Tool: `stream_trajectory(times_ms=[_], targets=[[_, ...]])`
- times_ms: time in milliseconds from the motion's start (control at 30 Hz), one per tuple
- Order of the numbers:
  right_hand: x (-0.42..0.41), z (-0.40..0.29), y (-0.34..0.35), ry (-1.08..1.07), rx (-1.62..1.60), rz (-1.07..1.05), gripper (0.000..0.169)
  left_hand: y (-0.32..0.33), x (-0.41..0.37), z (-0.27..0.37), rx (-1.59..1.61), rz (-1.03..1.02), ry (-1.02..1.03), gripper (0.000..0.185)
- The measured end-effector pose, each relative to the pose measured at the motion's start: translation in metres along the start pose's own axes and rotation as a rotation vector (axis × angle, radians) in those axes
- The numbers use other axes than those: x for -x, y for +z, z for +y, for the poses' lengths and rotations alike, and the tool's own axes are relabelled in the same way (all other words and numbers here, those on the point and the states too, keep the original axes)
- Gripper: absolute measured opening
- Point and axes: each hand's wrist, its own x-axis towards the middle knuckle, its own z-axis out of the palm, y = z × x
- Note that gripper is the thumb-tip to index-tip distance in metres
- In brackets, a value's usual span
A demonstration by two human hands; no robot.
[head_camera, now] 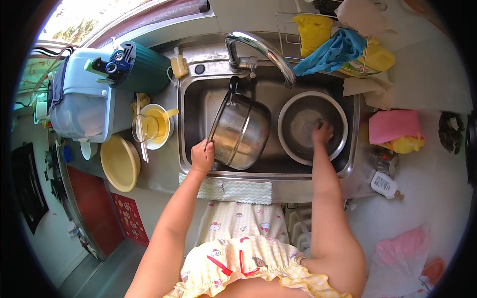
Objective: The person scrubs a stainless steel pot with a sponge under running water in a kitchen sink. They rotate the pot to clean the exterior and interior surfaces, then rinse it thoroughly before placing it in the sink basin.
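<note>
A stainless steel pot (244,130) lies tilted on its side in the left part of the double sink (268,174), its black handle towards the tap. My left hand (202,154) grips the near end of its rim, thumb on the outside. In the right part of the sink stands a round metal basin (298,111) that seems to hold water. My right hand (322,132) is inside this basin with its fingers bent around something small and dark, too unclear to name. The chrome tap (261,46) arches over the sink between pot and basin.
Left of the sink are a bowl with a yellow cup (161,126), chopsticks (142,145), a yellow basin (118,163) and a green utensil holder (149,69). A wire rack with a blue cloth (335,52) stands behind on the right. A pale cloth (238,191) lies along the front edge.
</note>
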Motion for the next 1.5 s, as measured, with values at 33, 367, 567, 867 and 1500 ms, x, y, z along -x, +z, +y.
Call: stream_trajectory(times_ms=[33, 367, 567, 867, 1500], targets=[[0.009, 0.002, 0.002, -0.032, 0.204, -0.020, 0.023, -0.001, -0.001, -0.001, -0.001, -0.008, -0.001, 0.049], [0.051, -0.208, -0.188, -0.457, -1.006, -0.212, 0.014, -0.005, 0.006, -0.001, -0.031, 0.011, -0.013, 0.049], [0.018, -0.267, -0.165, -0.594, -0.717, -0.155, 0.015, -0.006, -0.004, 0.000, -0.036, 0.020, 0.026, 0.049], [0.007, -0.281, -0.150, -0.705, -0.761, -0.221, 0.019, -0.007, 0.008, 0.001, -0.020, 0.007, -0.014, 0.048], [0.019, -0.066, -0.029, 0.184, -0.581, -0.144, 0.013, 0.016, -0.135, 0.081, -0.260, -0.258, -0.387, 0.062]])
